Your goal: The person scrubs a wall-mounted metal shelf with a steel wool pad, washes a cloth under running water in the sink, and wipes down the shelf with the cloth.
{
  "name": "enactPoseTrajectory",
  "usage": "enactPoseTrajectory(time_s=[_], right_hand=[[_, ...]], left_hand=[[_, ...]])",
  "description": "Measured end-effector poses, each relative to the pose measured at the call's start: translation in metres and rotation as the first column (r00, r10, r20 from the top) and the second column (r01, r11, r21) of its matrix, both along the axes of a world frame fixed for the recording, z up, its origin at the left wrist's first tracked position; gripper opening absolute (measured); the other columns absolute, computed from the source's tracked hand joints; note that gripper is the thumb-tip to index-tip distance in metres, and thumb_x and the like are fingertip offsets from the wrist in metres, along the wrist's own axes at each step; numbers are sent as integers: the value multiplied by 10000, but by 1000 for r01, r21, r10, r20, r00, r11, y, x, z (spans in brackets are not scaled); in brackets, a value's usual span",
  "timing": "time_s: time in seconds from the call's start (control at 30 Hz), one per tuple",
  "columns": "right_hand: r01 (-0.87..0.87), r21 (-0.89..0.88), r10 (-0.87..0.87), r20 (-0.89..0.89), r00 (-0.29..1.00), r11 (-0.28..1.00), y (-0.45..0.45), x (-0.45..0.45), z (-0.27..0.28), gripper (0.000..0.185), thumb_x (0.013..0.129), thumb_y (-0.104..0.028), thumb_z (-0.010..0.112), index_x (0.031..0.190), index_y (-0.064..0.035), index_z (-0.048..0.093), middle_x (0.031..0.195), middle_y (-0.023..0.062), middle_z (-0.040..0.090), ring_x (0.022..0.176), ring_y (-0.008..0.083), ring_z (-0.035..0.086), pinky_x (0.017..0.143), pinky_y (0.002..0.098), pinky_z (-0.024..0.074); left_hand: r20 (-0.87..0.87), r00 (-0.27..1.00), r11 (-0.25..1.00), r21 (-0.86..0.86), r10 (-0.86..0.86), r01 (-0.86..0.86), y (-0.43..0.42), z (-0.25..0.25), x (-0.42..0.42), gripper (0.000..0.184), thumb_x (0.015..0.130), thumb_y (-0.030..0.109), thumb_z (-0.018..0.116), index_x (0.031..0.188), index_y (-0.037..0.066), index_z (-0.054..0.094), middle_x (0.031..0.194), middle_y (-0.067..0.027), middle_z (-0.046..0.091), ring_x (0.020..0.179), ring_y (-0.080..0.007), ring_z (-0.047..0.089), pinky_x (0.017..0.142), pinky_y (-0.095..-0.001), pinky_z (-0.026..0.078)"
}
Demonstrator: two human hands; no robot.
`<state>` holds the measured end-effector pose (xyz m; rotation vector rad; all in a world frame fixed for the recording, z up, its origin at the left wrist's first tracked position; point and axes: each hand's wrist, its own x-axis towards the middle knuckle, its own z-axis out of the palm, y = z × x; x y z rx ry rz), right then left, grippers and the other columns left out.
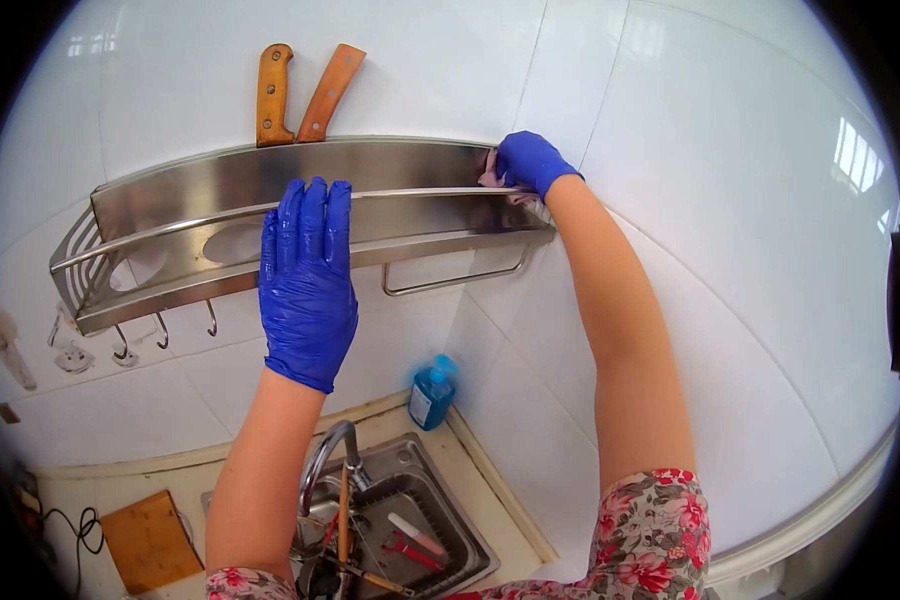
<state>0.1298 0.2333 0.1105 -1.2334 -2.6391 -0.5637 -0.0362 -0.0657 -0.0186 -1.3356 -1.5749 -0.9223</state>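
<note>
A stainless steel wall rack [400, 165] is fixed to the white tiles. My left hand [308, 290], in a blue glove, rests flat against its front rail with the fingers straight and side by side, holding nothing. At the rack's right end, my right hand [532, 163], gloved in blue too, is closed on a pinkish cloth [490, 172] pressed into the corner. Part of that cloth hangs below the rail. Two knives with wooden handles, one yellowish [274, 95] and one reddish [331, 93], stand upright behind the rack's back edge.
Below is a sink [460, 500] with a curved faucet [328, 450], a red peeler [410, 548] and other utensils. A blue soap bottle [432, 393] stands in the counter corner. A wooden board [150, 540] lies at lower left. Hooks [162, 330] hang beneath the rack.
</note>
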Motion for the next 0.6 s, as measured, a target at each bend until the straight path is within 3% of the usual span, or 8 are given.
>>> enactPoseTrajectory(time_s=[0.13,0.2,0.23,0.33,0.37,0.47,0.53,0.6], right_hand=[[-60,-168,91,183,979,984,-35,4,7,157,679,-147,657,822,-119,715,828,113,679,760,289,633,706,362,501],[-183,-294,282,345,895,938,-10,2,7,137,698,-196,642,798,-115,691,835,97,671,724,261,605,688,348,483],[-175,-379,294,285,912,909,-2,0,5,231,496,-94,694,696,-126,583,669,55,593,599,236,495,568,378,438],[-46,-321,108,180,978,946,-10,-4,5,289,500,-91,679,767,-154,587,665,58,570,597,241,488,564,378,436],[41,-406,50,211,976,913,-16,0,10,312,515,-104,665,808,-176,585,685,64,565,609,242,490,569,383,439],[-27,-358,150,320,935,933,-43,3,13,278,541,-91,646,797,-173,574,692,67,561,621,236,497,574,381,438],[-107,-358,210,261,942,928,-13,0,12,243,564,-92,640,780,-165,554,698,63,563,631,229,508,570,385,433],[77,-537,177,404,897,840,-15,-8,21,210,605,-117,641,800,-153,572,723,56,594,648,223,530,577,391,441]], left_hand=[[-4,1000,1000,-21,19,-19,-5,3,2,812,659,-62,607,1409,108,344,1379,-131,390,1316,-334,342,1103,-442,284],[3,1000,1000,-26,-8,8,-7,4,2,812,661,-69,599,1410,111,344,1379,-132,393,1318,-333,344,1103,-443,285],[1,1000,1000,-24,-7,7,-8,4,2,812,661,-69,599,1410,111,344,1379,-132,393,1318,-333,344,1103,-443,285],[-2,1000,1000,-17,7,-7,-6,6,0,809,666,-70,599,1412,111,344,1381,-132,392,1319,-332,345,1104,-443,285],[1,1000,1000,-14,2,-2,-5,5,0,806,668,-69,601,1412,111,345,1381,-132,392,1320,-331,344,1104,-443,285],[5,1000,1000,-20,-4,4,-6,2,3,802,672,-66,605,1411,110,347,1380,-131,394,1320,-328,345,1102,-442,287],[6,1000,1000,-13,4,-4,-5,3,4,800,674,-64,606,1410,110,348,1378,-130,396,1319,-327,346,1102,-441,289],[0,1000,1000,-17,21,-21,-5,3,3,799,673,-65,605,1410,109,348,1379,-126,396,1319,-324,345,1104,-438,286]])
